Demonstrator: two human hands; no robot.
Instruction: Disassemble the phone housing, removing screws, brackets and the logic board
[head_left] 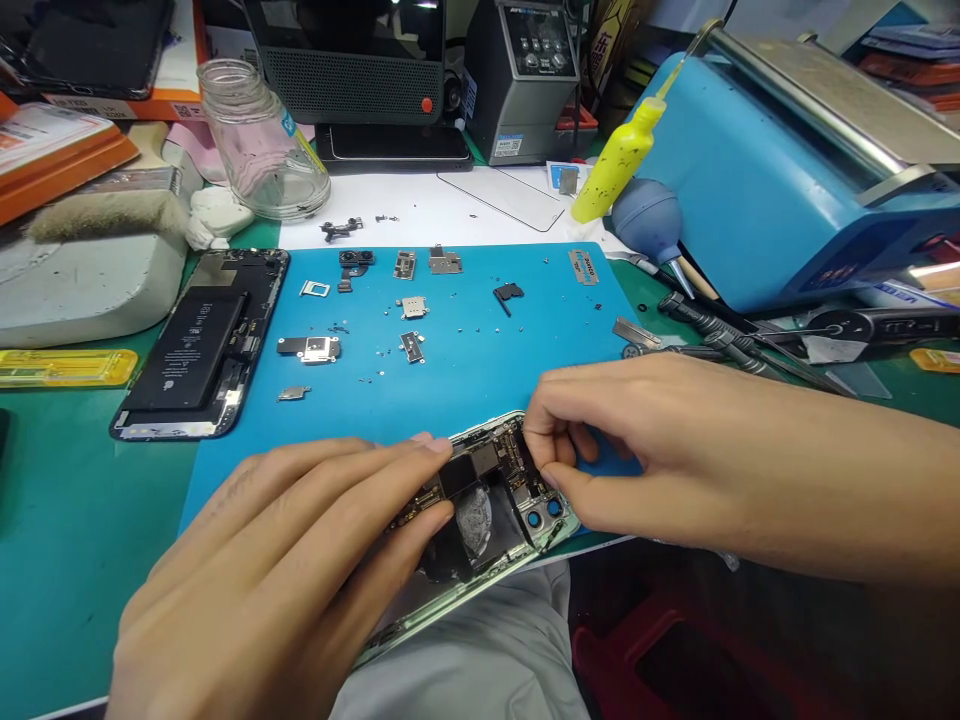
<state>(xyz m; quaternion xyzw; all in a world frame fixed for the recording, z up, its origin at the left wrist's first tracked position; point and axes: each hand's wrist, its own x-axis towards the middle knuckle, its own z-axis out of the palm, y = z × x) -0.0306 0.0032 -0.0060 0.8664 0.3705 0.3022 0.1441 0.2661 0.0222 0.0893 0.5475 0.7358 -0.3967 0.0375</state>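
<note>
An opened phone (487, 510) lies at the near edge of the blue mat (465, 370). The left hand (285, 580) presses flat-fingered on its circuitry, while the right hand (622, 450) pinches its upper rim.

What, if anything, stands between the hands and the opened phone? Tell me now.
Nothing visible. The left hand grips the opened phone with fingertips on its board; the right hand pinches its upper edge by the camera openings. Loose brackets lie farther back on the blue mat, apart from both hands.
</note>
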